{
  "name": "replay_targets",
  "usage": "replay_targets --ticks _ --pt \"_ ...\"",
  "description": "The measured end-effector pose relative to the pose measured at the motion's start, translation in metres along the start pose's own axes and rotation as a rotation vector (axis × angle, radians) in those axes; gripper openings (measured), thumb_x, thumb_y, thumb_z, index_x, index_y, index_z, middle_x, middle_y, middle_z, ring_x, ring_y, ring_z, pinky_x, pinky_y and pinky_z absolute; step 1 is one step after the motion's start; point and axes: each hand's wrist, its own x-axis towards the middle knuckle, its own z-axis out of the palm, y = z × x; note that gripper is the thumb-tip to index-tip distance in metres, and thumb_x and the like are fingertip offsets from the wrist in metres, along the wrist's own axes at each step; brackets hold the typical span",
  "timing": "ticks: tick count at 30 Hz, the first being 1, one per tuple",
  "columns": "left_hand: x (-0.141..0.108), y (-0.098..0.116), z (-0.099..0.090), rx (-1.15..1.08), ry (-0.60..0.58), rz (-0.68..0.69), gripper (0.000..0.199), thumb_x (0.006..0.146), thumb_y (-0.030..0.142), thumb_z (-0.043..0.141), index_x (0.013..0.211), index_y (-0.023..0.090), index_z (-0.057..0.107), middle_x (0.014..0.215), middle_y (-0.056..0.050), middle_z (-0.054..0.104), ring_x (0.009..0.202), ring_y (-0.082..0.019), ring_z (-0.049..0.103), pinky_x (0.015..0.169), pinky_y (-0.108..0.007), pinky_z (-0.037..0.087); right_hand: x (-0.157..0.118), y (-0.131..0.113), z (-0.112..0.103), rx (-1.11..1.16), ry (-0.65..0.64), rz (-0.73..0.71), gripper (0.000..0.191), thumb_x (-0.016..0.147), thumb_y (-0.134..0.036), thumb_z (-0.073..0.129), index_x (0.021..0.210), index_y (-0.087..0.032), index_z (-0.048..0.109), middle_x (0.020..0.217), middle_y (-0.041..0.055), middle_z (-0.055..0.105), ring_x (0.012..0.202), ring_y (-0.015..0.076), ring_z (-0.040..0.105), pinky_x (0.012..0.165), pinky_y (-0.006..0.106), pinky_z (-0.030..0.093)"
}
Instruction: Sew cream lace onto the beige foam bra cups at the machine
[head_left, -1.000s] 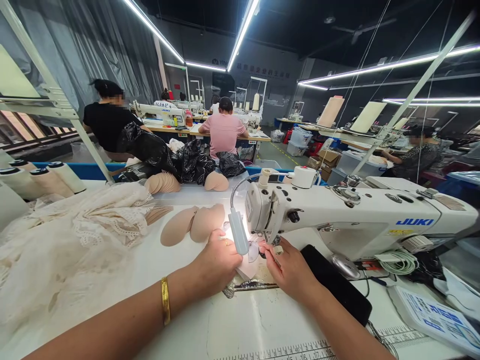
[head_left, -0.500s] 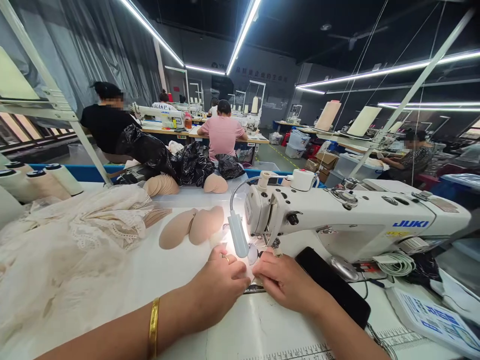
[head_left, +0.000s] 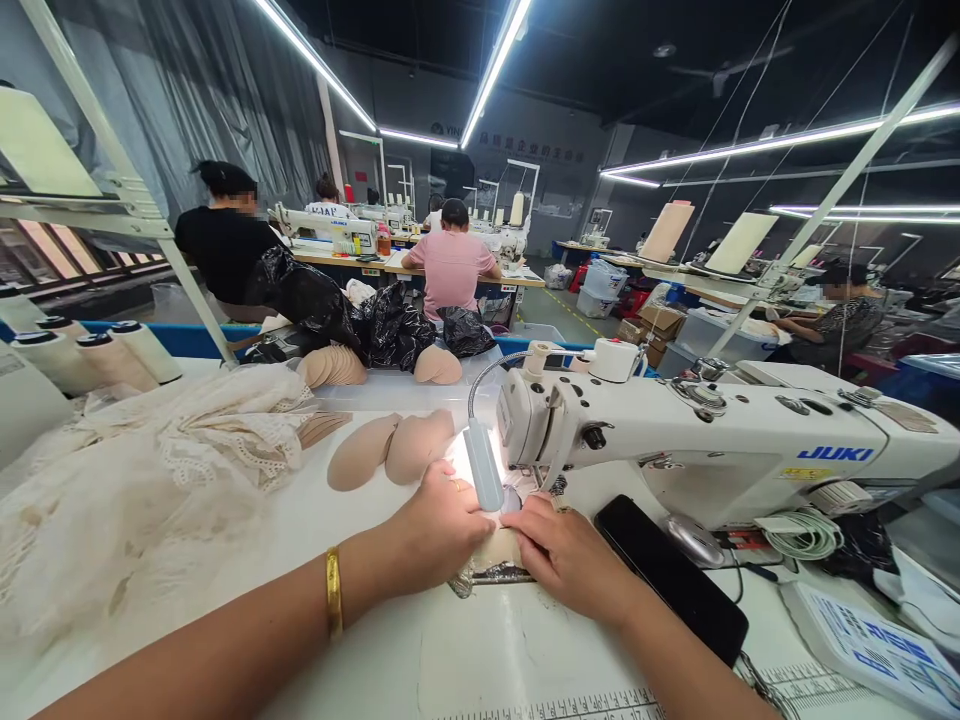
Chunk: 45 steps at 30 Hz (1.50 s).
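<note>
The left hand [head_left: 442, 525] and the right hand [head_left: 559, 545] have bent fingers over a pale cloth [head_left: 501, 547] near the needle end of the sewing machine [head_left: 720, 420]; whether they pinch or only press it, I cannot tell. Beyond the left hand, toward the far edge of the sewing table [head_left: 420, 660], lie beige cups [head_left: 414, 448], and lacy fabric [head_left: 150, 490] is heaped toward the left edge.
</note>
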Motion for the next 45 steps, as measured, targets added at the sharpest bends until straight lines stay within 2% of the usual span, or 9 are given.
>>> replay_targets --ticks 11,18,24,28,33,36,38,40,45 --pt "0.014 -0.012 -0.011 0.164 -0.129 -0.027 0.02 0.091 0.006 0.057 0.091 0.023 0.068 0.09 -0.002 0.071 0.087 -0.024 0.063 0.085 -0.041 0.035 0.002 0.003 0.008 -0.034 0.024 0.032 0.029 0.099 -0.013 0.046 0.116 -0.025 0.067 0.082 0.0035 0.065 0.08 0.0245 0.064 0.065 0.034 0.053" --pt "-0.055 0.055 -0.012 0.308 -0.223 -0.119 0.015 0.092 0.025 0.066 0.104 0.015 0.064 0.105 -0.01 0.07 0.09 -0.027 0.066 0.093 -0.051 0.044 -0.012 0.019 0.023 0.019 0.072 -0.015 0.029 0.106 -0.025 0.042 0.12 -0.026 0.068 0.099 0.0089 0.074 0.079 0.026 0.072 0.07 0.04 0.059" --pt "-0.148 0.075 -0.059 0.317 -0.084 -0.705 0.041 0.098 0.024 0.061 0.138 0.017 0.057 0.147 -0.018 0.059 0.123 -0.037 0.061 0.105 -0.059 0.043 -0.016 0.043 0.044 0.058 0.145 -0.033 0.03 0.104 -0.041 0.048 0.113 -0.031 0.075 0.101 0.0086 0.079 0.094 0.03 0.078 0.072 0.04 0.064" --pt "-0.181 0.069 -0.068 0.228 -0.006 -1.011 0.021 0.099 0.014 0.044 0.1 0.016 0.065 0.112 -0.017 0.069 0.102 -0.034 0.063 0.089 -0.052 0.05 -0.01 0.031 0.037 0.055 0.181 -0.052 0.029 0.103 -0.039 0.049 0.11 -0.03 0.075 0.096 0.0087 0.078 0.087 0.0292 0.076 0.07 0.041 0.063" --pt "-0.164 0.079 -0.074 -0.462 0.386 -0.999 0.023 0.103 0.04 0.048 0.091 0.022 0.055 0.086 -0.003 0.06 0.081 -0.021 0.056 0.075 -0.036 0.048 -0.011 -0.039 0.009 0.202 -0.07 -0.047 0.031 0.106 -0.036 0.045 0.098 -0.028 0.074 0.083 0.0058 0.07 0.075 0.025 0.069 0.066 0.039 0.058" --pt "-0.143 0.082 -0.087 -0.988 0.566 -0.952 0.036 0.096 0.057 0.061 0.092 0.023 0.052 0.086 -0.001 0.057 0.081 -0.018 0.055 0.072 -0.03 0.048 -0.014 -0.083 0.003 0.504 -0.183 0.135 0.039 0.103 -0.046 0.058 0.138 -0.031 0.063 0.12 0.012 0.072 0.088 0.0245 0.07 0.08 0.043 0.06" --pt "-0.129 0.08 -0.095 -1.198 0.549 -0.929 0.043 0.091 0.061 0.069 0.091 0.023 0.05 0.086 -0.001 0.058 0.079 -0.017 0.057 0.069 -0.028 0.048 -0.01 -0.099 0.009 0.754 -0.199 0.289 0.077 0.095 -0.057 0.069 0.161 -0.033 0.038 0.145 0.0173 0.061 0.098 0.0251 0.07 0.088 0.045 0.059" --pt "-0.116 0.075 -0.101 -1.279 0.431 -0.888 0.046 0.088 0.064 0.071 0.09 0.023 0.049 0.08 -0.001 0.058 0.074 -0.016 0.056 0.065 -0.027 0.046 -0.003 -0.103 0.017 0.987 -0.18 0.403 0.095 0.087 -0.065 0.076 0.164 -0.029 0.033 0.138 0.0176 0.064 0.098 0.0256 0.069 0.085 0.043 0.059" --pt "-0.104 0.064 -0.113 -0.935 0.235 -0.658 0.037 0.099 0.059 0.06 0.094 0.023 0.06 0.087 -0.002 0.065 0.083 -0.019 0.061 0.076 -0.03 0.052 0.001 -0.099 0.011 0.927 0.167 0.253 0.026 0.097 -0.043 0.067 0.116 -0.025 0.069 0.096 0.0054 0.069 0.089 0.0225 0.065 0.082 0.039 0.055"
